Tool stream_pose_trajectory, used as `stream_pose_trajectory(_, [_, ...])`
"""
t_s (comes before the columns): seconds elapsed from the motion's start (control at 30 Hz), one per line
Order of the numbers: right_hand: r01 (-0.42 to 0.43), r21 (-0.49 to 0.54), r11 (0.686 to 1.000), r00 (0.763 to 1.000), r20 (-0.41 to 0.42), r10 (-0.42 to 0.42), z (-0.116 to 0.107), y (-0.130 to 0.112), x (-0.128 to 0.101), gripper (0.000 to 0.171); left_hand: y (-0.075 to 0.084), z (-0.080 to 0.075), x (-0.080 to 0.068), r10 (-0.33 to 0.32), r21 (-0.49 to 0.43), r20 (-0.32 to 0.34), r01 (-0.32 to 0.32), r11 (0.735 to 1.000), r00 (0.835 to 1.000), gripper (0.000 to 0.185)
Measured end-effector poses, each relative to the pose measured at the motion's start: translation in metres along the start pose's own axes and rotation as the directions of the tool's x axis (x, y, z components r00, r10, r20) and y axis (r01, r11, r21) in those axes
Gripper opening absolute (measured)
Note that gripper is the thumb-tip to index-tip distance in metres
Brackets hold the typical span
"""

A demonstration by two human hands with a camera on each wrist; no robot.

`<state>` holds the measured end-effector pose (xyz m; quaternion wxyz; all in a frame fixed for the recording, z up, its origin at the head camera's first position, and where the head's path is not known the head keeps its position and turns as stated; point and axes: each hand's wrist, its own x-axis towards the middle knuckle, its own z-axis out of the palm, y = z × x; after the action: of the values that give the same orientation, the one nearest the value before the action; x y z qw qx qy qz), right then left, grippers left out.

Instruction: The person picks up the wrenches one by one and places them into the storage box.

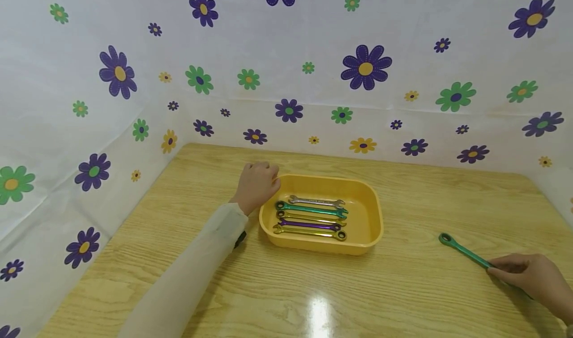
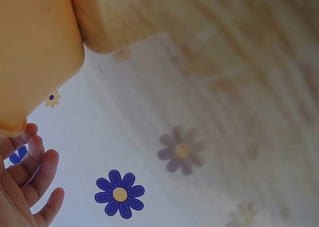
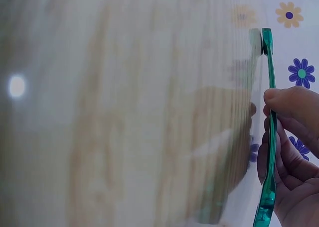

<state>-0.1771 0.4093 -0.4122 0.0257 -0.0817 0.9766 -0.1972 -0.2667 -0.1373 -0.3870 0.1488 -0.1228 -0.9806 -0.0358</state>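
A yellow plastic tray point(image 1: 320, 246) stands on the wooden table, and my left hand point(image 1: 257, 186) holds its rim at the back left corner. In the left wrist view the fingers point(image 2: 46, 177) curve at the tray's edge. Lying side by side in the tray are a silver wrench point(image 1: 315, 201), a green wrench point(image 1: 313, 209), a purple wrench point(image 1: 309, 224) and gold wrenches point(image 1: 309, 231). Off to the right, my right hand point(image 1: 532, 278) pinches another green ratchet wrench point(image 1: 467, 253) between thumb and fingers. Its ring end points toward the back left, low over the tabletop.
The glossy wooden table point(image 1: 403, 298) reflects a bright light near its front. White cloth point(image 1: 313, 87) with purple, green and yellow flowers encloses the table at the back and sides. Bare wood lies between the tray and the right hand.
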Motion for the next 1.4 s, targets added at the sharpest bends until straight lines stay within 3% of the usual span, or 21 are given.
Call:
stream_pose_trajectory(0.33, [-0.060, 0.052, 0.997, 0.998, 0.016, 0.059, 0.001, 0.003, 0.000, 0.025, 0.002, -0.003, -0.001, 0.000, -0.002, 0.005, 0.000, 1.000, 1.000, 0.018])
stream_pose_trajectory(0.73, [-0.007, 0.086, 0.996, 0.993, -0.119, 0.017, 0.006, -0.002, -0.002, 0.019, 0.001, -0.001, 0.000, -0.010, -0.003, 0.008, 0.010, 1.000, 1.000, 0.016])
stream_pose_trajectory(0.93, [0.016, 0.069, 0.997, 0.988, -0.152, -0.005, 0.003, -0.008, -0.002, 0.017, 0.001, 0.000, 0.000, -0.004, -0.004, -0.003, 0.004, 1.000, 1.000, 0.016])
stream_pose_trajectory(1.13, [0.077, 0.131, 0.988, 0.980, -0.192, -0.051, -0.003, -0.012, 0.000, 0.015, 0.001, -0.001, 0.001, -0.009, -0.004, 0.011, 0.009, 1.000, 1.000, 0.017])
stream_pose_trajectory(1.3, [0.079, 0.167, 0.983, 0.981, -0.190, -0.047, -0.014, -0.020, 0.004, 0.014, 0.003, -0.003, 0.000, -0.013, -0.004, 0.012, 0.013, 1.000, 1.000, 0.016])
stream_pose_trajectory(1.4, [0.091, 0.154, 0.984, 0.976, -0.211, -0.057, -0.004, 0.011, 0.018, 0.015, 0.002, -0.003, -0.001, -0.008, -0.001, 0.004, 0.008, 1.000, 1.000, 0.016])
